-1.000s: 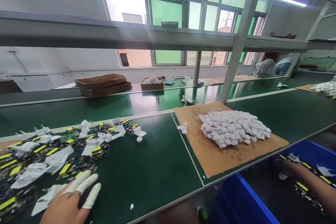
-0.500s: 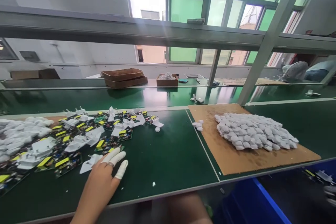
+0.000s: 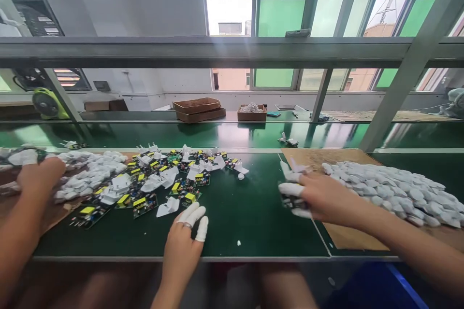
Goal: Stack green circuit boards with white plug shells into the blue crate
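My left hand (image 3: pixel 185 241), with white finger cots and a ring, lies palm down on the green table, fingers apart and empty. Just beyond its fingertips is a white plug shell (image 3: pixel 168 207) in a spread of circuit boards (image 3: pixel 145 206) with yellow parts and white shells. My right hand (image 3: pixel 315 195) reaches in from the right, blurred, its cot-covered fingers closed on a circuit board (image 3: pixel 288 201) with white pieces on it. That board hangs over the table by the cardboard's left edge; its details are smeared.
At the far left a co-worker's hand (image 3: pixel 39 169) holds a board over a heap of white pieces (image 3: pixel 90 174). Many white pieces (image 3: pixel 395 190) cover the cardboard (image 3: pixel 348 236) on the right. A blue bin (image 3: pixel 384 287) is below the table edge. Brown trays (image 3: pixel 201 115) stand behind.
The view has swung left. My right hand has come into view with a circuit board in it, and the co-worker's hand now shows. My left hand stays by the boards.
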Demonstrator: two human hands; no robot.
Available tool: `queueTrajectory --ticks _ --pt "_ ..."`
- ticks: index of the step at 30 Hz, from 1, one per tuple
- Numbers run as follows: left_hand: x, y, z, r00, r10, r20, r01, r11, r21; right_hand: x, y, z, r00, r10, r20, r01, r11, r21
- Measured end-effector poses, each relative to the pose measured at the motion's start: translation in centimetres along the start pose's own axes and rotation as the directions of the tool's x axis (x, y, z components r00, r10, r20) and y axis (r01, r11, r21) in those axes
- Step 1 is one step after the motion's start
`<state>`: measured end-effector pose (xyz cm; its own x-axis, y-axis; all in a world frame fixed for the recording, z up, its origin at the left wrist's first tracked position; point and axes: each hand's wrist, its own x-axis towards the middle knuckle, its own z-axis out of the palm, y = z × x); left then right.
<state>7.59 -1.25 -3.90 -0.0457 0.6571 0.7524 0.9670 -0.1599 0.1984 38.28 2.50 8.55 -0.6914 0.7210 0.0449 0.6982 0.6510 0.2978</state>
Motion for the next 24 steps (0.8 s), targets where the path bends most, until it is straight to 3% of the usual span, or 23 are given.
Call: queueTrajectory --ticks 3,6,9,13,17,21,24 --pt "-0.7 0.2 0.3 0.997 -0.056 0.054 0.052 0.997 0.063 8.6 -3.3 -0.2 0.974 -0.224 0.007 0.223 0.964 -0.145" --pt "-0.7 0.3 0.3 0.992 -0.095 0.08 0.086 0.991 0.106 15.9 -5.3 0.5 0.956 -0.293 0.017 0.292 0.946 -0.142" --pt "-0.5 0.5 0.1 0.99 -0.103 0.095 0.09 0.986 0.139 19.8 -5.7 1.4 0.958 -0.284 0.047 0.287 0.95 -0.126" --pt "-0.7 0.6 0.0 0.989 -0.103 0.102 0.085 0.983 0.165 19.6 -5.1 1.8 0.976 -0.217 0.014 0.217 0.971 -0.099" --pt "-1.0 0.6 0.2 0.991 -0.11 0.071 0.095 0.979 0.183 14.9 -5.9 2.1 0.98 -0.19 -0.063 0.186 0.98 -0.068" --pt "-1.1 0.7 0.3 0.991 -0.133 0.022 0.126 0.973 0.194 11.4 -8.5 3.1 0.942 -0.331 -0.054 0.33 0.944 -0.031" --pt "-1.1 0.7 0.2 0.99 -0.143 -0.003 0.142 0.973 0.181 12.5 -9.9 3.5 0.926 -0.37 -0.081 0.373 0.927 0.033"
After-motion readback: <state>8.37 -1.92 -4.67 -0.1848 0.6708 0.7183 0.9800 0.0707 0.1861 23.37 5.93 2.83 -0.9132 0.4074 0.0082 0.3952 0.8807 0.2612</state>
